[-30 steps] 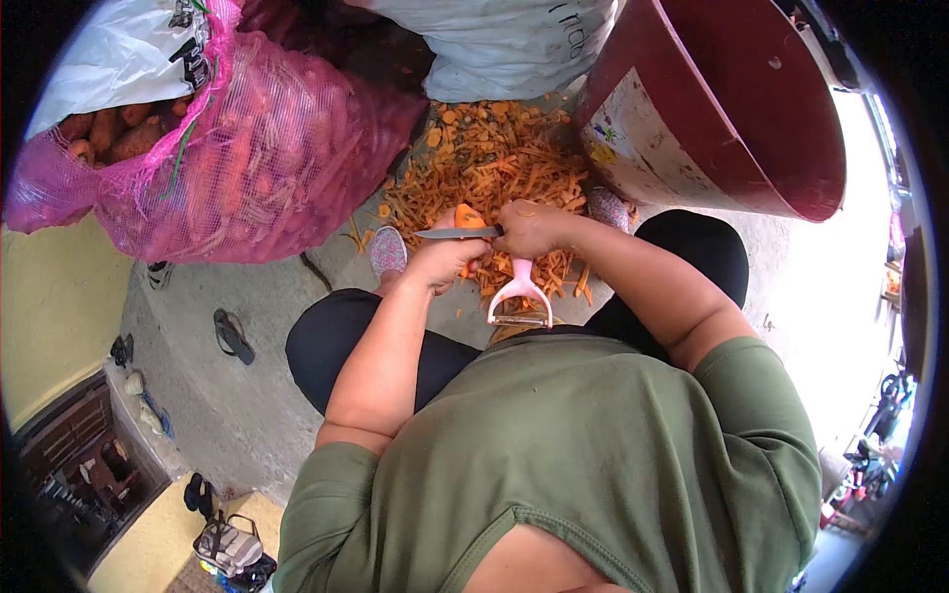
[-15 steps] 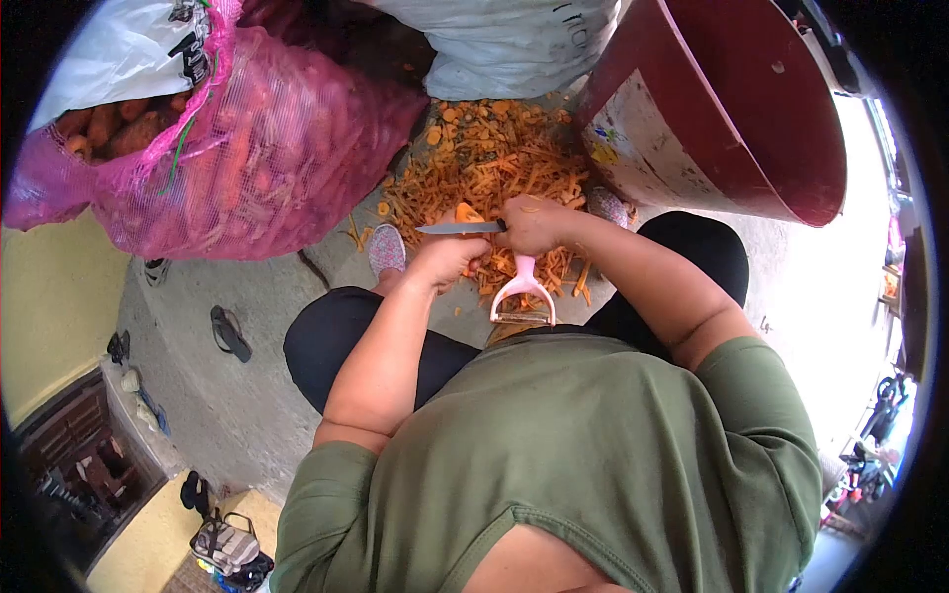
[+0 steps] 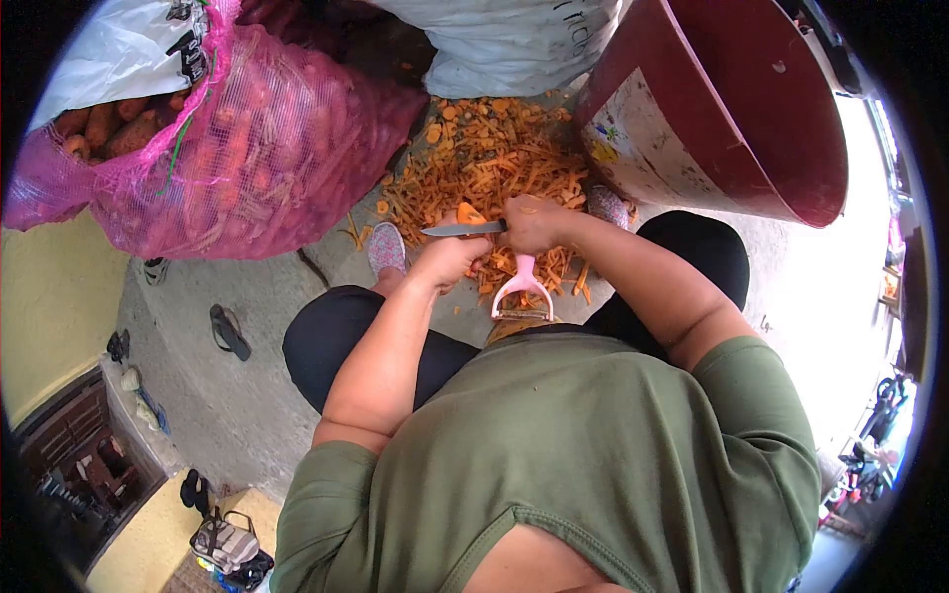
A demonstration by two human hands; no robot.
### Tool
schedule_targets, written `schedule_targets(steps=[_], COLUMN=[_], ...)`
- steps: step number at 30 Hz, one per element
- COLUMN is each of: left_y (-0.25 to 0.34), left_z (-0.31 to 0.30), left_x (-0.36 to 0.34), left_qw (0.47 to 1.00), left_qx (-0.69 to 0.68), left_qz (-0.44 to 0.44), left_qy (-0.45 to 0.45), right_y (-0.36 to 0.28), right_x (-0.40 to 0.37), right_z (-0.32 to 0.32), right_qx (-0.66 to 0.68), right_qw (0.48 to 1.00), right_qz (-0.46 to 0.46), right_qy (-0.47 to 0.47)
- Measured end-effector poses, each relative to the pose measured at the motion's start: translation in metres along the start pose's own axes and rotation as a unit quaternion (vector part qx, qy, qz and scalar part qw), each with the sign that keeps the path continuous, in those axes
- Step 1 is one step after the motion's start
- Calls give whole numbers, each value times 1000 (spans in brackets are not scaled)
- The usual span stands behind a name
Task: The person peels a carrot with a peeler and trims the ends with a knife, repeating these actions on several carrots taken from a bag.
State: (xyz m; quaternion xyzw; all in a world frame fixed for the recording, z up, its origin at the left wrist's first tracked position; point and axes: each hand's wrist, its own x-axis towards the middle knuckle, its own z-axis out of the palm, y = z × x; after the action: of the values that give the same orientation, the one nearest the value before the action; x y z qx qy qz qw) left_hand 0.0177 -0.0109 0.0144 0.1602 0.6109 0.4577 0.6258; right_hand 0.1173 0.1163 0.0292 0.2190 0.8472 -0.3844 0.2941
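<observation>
My left hand (image 3: 450, 262) is closed round a carrot (image 3: 470, 213), whose orange end shows above the knife blade. In my right hand (image 3: 534, 225) are a knife (image 3: 460, 229), its blade lying leftward across the carrot, and a pink peeler (image 3: 522, 287) that hangs below the fist. The two hands are close together, over a heap of orange peelings (image 3: 484, 158) on the ground. Most of the carrot is hidden by my left fingers.
A pink mesh sack (image 3: 267, 148) of carrots stands at the upper left. A whitish sack (image 3: 514, 44) is at the top, and a large dark red bin (image 3: 672, 128) at the upper right. A slipper (image 3: 229, 333) lies on the floor at left.
The knife blade and the carrot end have shifted very slightly. Both hands keep their hold and are almost in the same place.
</observation>
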Motion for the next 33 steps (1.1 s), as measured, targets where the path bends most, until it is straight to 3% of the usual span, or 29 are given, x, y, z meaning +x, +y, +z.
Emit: schedule_targets(steps=[3,5,7,8,11,12,15,18,19,22,25,28,30,31,33], left_y=[6,18,13,16,17,16,9,11,14,18,11,5,5,5,3], left_z=[-6,8,2,-6,-15,-13,-14,-15,-14,-12,-18,-22,-14,-11,-11], left_x=[-4,-21,-21,-17,-9,-8,-7,-8,-9,-12,-6,-2,-2,-2,-1], left_qw=[1000,995,997,998,996,996,993,969,949,957,951,941,991,986,975], left_qx=[-4,30,17,-11,-39,-36,-67,-228,-298,-270,-286,-316,-74,50,168], left_qz=[-25,49,23,31,61,63,53,-3,-28,11,3,-14,103,158,132], left_qy=[-8,-81,-68,-56,-50,-55,-82,-100,-103,-103,-118,-123,-31,18,67], right_y=[28,108,106,105,81,83,38,59,63,75,82,60,29,17,5], right_x=[14,60,46,40,36,40,13,26,24,29,37,21,6,0,-6], right_z=[11,21,-4,-15,-1,4,-14,-14,-15,-15,-10,-12,-17,-19,-18], right_qx=[-34,70,-167,-284,-118,-121,-36,-85,-57,19,-97,-171,-22,53,44], right_qw=[996,988,986,954,993,990,998,987,991,998,971,956,994,997,997], right_qz=[5,123,-14,-79,-21,-76,6,-102,-98,-58,-213,-229,-95,-27,-42], right_qy=[84,55,-22,-61,12,16,51,89,78,1,43,61,54,49,52])
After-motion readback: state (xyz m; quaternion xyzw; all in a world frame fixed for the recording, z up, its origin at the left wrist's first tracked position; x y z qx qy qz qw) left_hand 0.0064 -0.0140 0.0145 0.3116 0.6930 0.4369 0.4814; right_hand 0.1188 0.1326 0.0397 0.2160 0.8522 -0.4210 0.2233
